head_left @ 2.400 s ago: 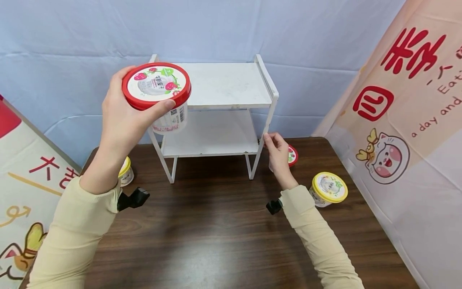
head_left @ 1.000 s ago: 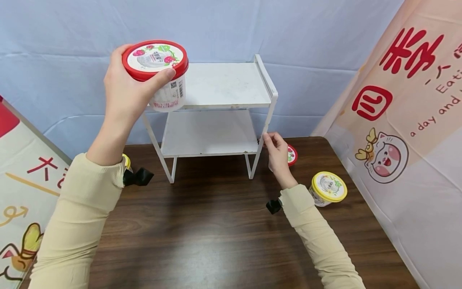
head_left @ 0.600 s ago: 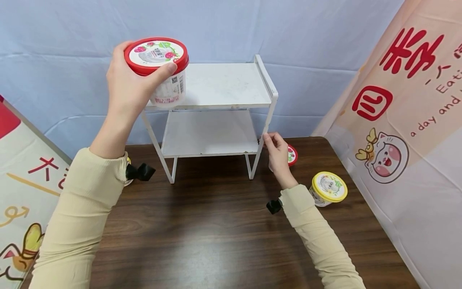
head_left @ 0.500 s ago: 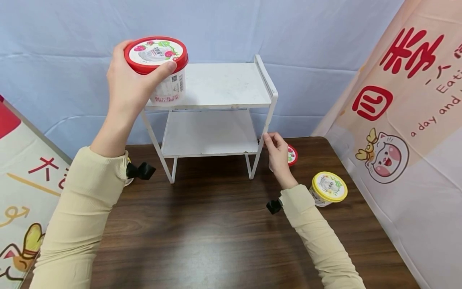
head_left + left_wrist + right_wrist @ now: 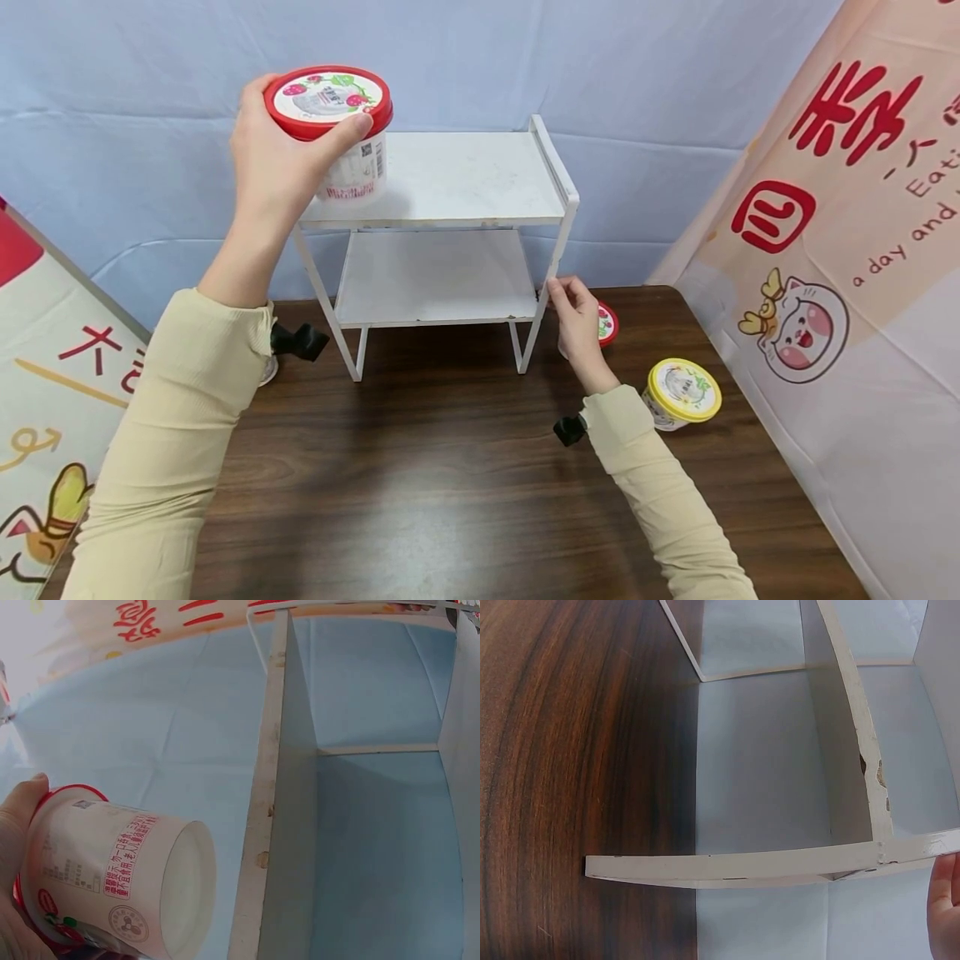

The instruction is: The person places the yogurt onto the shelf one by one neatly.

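Left hand (image 5: 273, 158) grips red-lidded tub (image 5: 330, 104) above top shelf (image 5: 465, 171) of white rack (image 5: 442, 271), at front-left corner. Right hand (image 5: 577, 321) pinches right front upright (image 5: 558, 246). Yellow-lidded tub (image 5: 684, 392) near tabletop's (image 5: 435, 467) right edge.

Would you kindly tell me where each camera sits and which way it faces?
Head: worn on the head, facing forward and down at the white shelf and table; left hand, right hand and sleeves show.
Left wrist: worn there, facing the red-lidded tub and white shelf; part of the left hand shows.
Right wrist: worn there, facing the white shelf and table; part of the right hand shows.
Head and left wrist share the tub.
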`<state>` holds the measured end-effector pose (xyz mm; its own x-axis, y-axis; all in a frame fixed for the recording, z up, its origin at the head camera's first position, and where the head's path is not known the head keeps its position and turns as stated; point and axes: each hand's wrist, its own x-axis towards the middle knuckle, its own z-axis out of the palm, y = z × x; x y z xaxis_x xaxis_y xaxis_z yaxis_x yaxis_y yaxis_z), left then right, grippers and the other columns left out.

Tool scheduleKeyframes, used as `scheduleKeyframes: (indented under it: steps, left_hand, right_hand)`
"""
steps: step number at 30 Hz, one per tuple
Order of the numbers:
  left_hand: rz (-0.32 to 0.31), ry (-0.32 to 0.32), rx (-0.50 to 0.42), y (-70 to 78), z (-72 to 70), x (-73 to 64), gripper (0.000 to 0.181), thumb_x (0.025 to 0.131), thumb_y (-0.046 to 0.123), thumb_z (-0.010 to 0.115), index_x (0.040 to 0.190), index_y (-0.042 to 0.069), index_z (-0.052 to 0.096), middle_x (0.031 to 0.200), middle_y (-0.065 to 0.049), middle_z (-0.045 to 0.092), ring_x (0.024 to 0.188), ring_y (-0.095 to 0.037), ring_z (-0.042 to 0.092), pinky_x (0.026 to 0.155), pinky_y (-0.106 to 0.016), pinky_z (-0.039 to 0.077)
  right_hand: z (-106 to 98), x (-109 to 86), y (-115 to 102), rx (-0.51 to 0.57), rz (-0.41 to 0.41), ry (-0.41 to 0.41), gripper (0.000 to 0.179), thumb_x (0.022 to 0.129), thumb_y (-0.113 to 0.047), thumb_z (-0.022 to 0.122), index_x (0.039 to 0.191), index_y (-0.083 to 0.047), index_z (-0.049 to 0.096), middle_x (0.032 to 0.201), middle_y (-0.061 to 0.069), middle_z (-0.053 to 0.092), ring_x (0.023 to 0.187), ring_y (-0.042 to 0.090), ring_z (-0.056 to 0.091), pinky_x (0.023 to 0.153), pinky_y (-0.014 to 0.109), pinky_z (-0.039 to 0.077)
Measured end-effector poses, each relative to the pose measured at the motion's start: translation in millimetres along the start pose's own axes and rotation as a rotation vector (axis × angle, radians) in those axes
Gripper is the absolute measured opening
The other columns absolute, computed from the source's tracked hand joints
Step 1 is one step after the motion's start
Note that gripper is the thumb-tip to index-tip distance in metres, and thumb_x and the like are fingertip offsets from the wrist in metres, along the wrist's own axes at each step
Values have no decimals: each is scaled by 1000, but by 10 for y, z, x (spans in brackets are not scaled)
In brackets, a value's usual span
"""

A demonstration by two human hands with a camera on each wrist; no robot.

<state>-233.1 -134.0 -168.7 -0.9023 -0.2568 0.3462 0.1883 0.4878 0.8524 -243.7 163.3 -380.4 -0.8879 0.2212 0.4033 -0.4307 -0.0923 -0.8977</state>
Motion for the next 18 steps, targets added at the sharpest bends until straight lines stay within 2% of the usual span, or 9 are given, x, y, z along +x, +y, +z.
scheduleKeyframes:
  steps: [3, 6, 9, 13, 16, 18]
  left_hand:
    - [-11, 1, 9, -13, 13, 13, 87, 71, 47, 71, 139, 18, 26, 137, 3, 37, 123, -10, 35, 95, -27, 40]
    - [-24, 3, 23, -20, 28, 42, 87, 71, 48, 70, 140, 19, 26, 138, 3, 36, 124, -10, 34, 95, -28, 40]
    - [-37, 2, 24, -25, 43, 76, 87, 71, 49, 70, 140, 20, 25, 138, 4, 36, 125, -10, 33, 96, -28, 40]
    - [-48, 2, 15, -35, 64, 121, 87, 71, 49, 69, 140, 20, 25, 139, 4, 35, 126, -10, 31, 97, -27, 39]
    - [-62, 2, 15, -42, 78, 151, 88, 71, 49, 69, 141, 21, 23, 140, 5, 33, 127, -10, 29, 97, -27, 38]
    - [-76, 1, 16, -46, 85, 171, 90, 71, 50, 69, 141, 22, 22, 140, 6, 32, 128, -9, 28, 98, -28, 38]
  right_hand:
    - [-3, -8, 1, 1, 5, -2, 18, 90, 0, 52, 86, 17, 51, 74, 1, 59, 69, 10, 52, 67, 22, 45]
    - [-2, -6, 2, 9, 10, -1, 13, 90, 2, 51, 82, 12, 54, 74, 0, 59, 69, 10, 53, 67, 21, 46]
    - [10, -19, -40, 6, 7, -3, 13, 90, 4, 50, 81, 12, 53, 73, -1, 59, 69, 10, 52, 67, 21, 45]
    - [8, -21, -35, 6, -14, -5, 14, 90, 2, 51, 78, 3, 57, 73, -1, 59, 68, 9, 52, 66, 21, 45]
    - [-3, -7, 12, 14, -23, -4, 20, 90, 1, 51, 76, -11, 59, 73, -1, 59, 68, 9, 52, 66, 20, 46]
    - [-1, -7, 14, 12, -21, -4, 19, 90, 1, 52, 76, -10, 58, 73, -1, 59, 68, 9, 52, 66, 20, 45]
